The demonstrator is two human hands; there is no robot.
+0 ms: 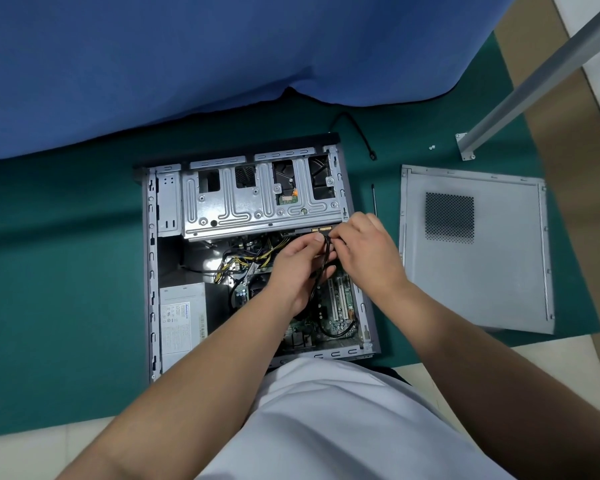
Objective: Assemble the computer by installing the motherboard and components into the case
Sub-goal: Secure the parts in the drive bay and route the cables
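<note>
Green mat [66,271] under open grey case [149,258]

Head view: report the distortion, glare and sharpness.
Head view: wide-angle bending curves the side panel and the case edges; a light reflection glints inside the case near the yellow wires; the left hand and right hand on the black cable look sharp; edges soften slightly.

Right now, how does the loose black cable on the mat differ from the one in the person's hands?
The loose cable lies untouched on the green mat, outside the case; the held cable runs inside the case, pinched by the left hand and right hand. Both are thin and black.
</note>
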